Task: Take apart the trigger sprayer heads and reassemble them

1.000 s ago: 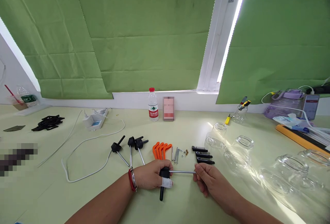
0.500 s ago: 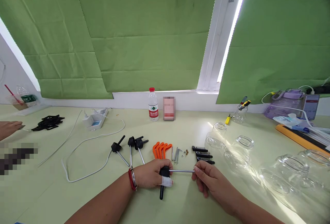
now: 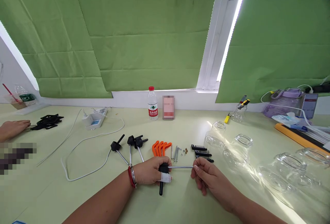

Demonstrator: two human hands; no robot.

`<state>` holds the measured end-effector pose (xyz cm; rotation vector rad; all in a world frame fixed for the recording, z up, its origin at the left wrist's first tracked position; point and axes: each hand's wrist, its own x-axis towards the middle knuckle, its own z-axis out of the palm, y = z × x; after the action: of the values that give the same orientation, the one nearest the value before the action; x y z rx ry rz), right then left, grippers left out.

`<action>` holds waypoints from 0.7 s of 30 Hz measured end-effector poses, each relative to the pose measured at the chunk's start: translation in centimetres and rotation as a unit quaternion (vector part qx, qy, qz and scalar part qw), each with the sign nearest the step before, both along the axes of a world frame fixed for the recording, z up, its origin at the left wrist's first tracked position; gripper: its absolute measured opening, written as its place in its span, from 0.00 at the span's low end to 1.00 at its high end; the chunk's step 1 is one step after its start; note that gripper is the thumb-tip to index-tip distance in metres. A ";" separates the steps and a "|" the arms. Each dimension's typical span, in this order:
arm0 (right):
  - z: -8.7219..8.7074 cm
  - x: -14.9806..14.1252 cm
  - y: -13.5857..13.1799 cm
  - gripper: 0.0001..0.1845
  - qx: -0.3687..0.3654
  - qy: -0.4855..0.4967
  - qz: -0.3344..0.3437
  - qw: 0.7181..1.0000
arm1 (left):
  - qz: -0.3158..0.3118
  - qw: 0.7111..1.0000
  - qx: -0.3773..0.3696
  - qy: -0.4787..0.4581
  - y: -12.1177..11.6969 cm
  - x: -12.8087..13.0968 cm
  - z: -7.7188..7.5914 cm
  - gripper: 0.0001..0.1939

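My left hand (image 3: 148, 172), with white tape on its thumb, is closed round the black head of a metal-rod part (image 3: 163, 170). A black peg points down from that head, towards me. The silver rod (image 3: 180, 167) runs out to the right, about level. Its far end is pinched between the thumb and fingers of my right hand (image 3: 207, 176). Several orange curved pieces (image 3: 161, 148) lie just beyond my left hand. Beside them are screws (image 3: 176, 153) and small brass-coloured bits (image 3: 186, 151). Black pieces with springs (image 3: 202, 153) lie beyond my right hand.
Similar black-headed rod parts (image 3: 116, 146) lie left, near a white cable and power strip (image 3: 96, 120). Several glass jars (image 3: 238, 150) stand right. A water bottle (image 3: 153, 105) is at the back. Another person's hand (image 3: 15, 129) is by black pieces (image 3: 47, 121) at far left.
Both my hands keep their hold, and the rod part has shifted slightly away from me. At far left, the other person's hand has moved right, closer to the black pieces.
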<state>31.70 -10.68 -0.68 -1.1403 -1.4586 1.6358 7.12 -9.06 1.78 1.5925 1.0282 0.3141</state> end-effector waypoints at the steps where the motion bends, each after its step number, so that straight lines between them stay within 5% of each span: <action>1: -0.2 0.0 0.1 0.18 0.001 -0.012 0.002 1.000 | 0.000 1.000 -0.001 0.002 0.0 0.0 0.0 0.15; 5: -0.5 0.1 0.3 0.23 0.004 -0.044 0.002 0.999 | -0.003 1.000 0.000 0.004 0.0 0.0 -0.1 0.15; 13: -0.3 0.1 0.1 0.15 0.002 0.003 0.007 1.000 | -0.003 1.000 -0.002 -0.008 0.1 0.0 -0.1 0.15; 21: -0.6 0.2 0.2 0.22 0.004 -0.050 0.004 0.999 | 0.000 1.000 0.000 0.000 0.1 0.0 -0.2 0.16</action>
<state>31.90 -10.47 -1.29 -1.2294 -1.5330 1.5973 7.09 -8.95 1.60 1.5934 1.0269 0.3148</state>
